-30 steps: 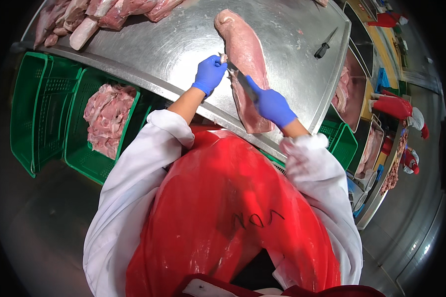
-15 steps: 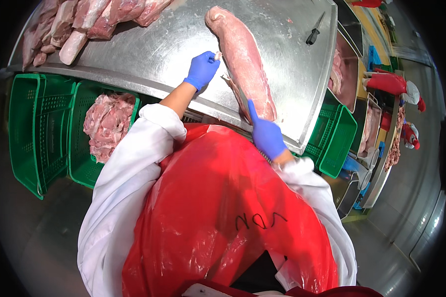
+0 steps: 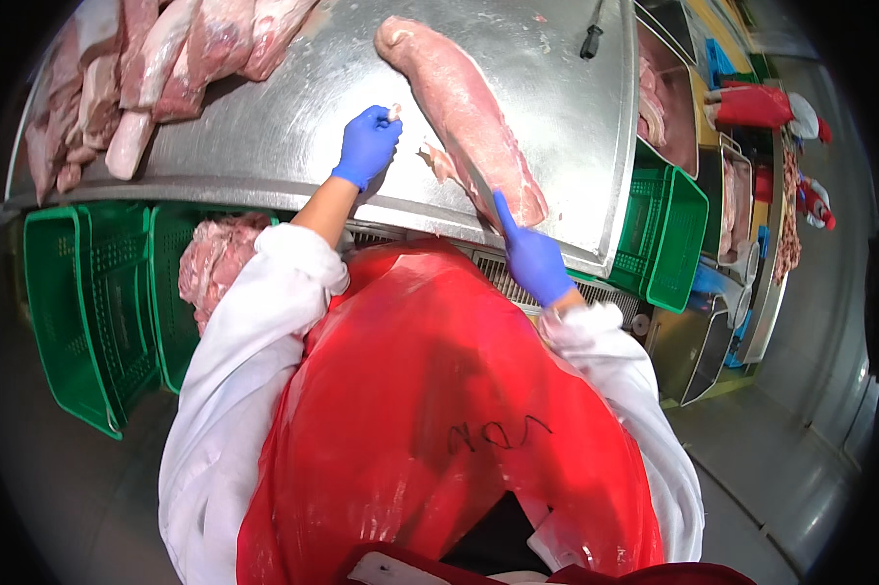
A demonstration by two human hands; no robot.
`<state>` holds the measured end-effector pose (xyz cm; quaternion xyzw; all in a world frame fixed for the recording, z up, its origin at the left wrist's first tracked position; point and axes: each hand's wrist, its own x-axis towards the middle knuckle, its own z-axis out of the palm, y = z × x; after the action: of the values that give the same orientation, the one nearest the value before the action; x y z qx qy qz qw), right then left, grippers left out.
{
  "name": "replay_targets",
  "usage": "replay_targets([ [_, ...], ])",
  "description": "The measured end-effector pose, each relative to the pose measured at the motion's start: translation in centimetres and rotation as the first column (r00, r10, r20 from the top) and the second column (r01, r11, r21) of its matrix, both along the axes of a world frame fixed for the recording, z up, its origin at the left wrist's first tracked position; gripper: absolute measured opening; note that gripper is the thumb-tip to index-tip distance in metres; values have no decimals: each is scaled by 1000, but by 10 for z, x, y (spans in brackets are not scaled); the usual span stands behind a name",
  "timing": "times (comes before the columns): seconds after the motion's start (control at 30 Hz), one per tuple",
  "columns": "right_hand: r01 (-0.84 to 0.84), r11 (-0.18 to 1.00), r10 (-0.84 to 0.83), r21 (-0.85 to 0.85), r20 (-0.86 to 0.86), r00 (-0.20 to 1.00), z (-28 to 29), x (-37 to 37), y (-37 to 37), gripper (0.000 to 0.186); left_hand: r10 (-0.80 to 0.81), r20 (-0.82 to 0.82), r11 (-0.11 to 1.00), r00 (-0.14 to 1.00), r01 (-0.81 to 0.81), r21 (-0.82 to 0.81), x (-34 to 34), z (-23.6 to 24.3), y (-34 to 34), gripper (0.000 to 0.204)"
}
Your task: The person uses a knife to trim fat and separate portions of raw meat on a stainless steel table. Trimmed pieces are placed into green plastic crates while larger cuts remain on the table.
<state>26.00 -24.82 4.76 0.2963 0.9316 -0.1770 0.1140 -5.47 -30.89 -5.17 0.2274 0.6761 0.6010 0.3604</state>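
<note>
A long pale-pink piece of boneless meat, looking like a loin [image 3: 464, 107], lies lengthwise on the steel table [image 3: 264, 136]. My right hand [image 3: 537, 265], in a blue glove, is closed round a knife at the loin's near end, index finger stretched along it. The knife's blade [image 3: 476, 183] points away from me along the loin's left edge; the handle is hidden in the hand. A thin flap of trimming [image 3: 441, 164] lies beside the blade. Left of the loin, my gloved left hand [image 3: 366, 149] pinches a small whitish scrap of meat [image 3: 393, 113], apart from the loin.
Several large meat cuts [image 3: 181, 58] are piled at the table's far left. A second knife [image 3: 591, 41] lies far right. Green crates stand below the edge, one with meat trimmings [image 3: 217, 258], another [image 3: 681, 239] at right. Co-workers in red aprons [image 3: 754, 105] stand farther right.
The whole view has shifted and turned slightly. The trimming flap stands out farther from the loin's left side. My left hand, still pinching the scrap, sits a little farther from the loin.
</note>
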Motion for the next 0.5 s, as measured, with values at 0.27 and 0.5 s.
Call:
replay_targets([
  [0.27, 52, 996, -42, 70, -137, 990, -7, -41, 15, 87, -140, -145, 986, 980, 151, 66, -23, 4, 8, 10],
  [0.5, 142, 987, -117, 73, -273, 955, -21, -45, 40, 83, -506, -771, 804, 386, 534, -261, 51, -24, 1, 9],
])
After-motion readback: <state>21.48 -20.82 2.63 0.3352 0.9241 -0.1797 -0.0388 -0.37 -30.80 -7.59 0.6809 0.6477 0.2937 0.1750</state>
